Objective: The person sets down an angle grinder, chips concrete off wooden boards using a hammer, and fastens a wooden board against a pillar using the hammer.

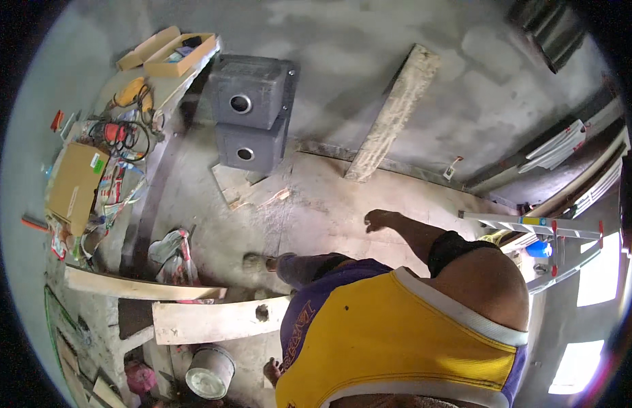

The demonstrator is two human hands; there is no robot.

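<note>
Open box (pixel 170 66), upper left: dark items (pixel 191 43) inside. Bucket (pixel 218 356) below board (pixel 207 325); contents unclear. Double sink (pixel 261 139) against wall; ladder (pixel 506 219) right. Board pale, dark patch near right end, close to left hand (pixel 272 372); its fingers: can't tell. Right hand (pixel 380 219) empty, loosely curled, near leaning plank (pixel 397 112).

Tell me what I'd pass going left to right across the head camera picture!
Brown box with a green sticker → pale bucket → left hand → right hand → ladder.
</note>
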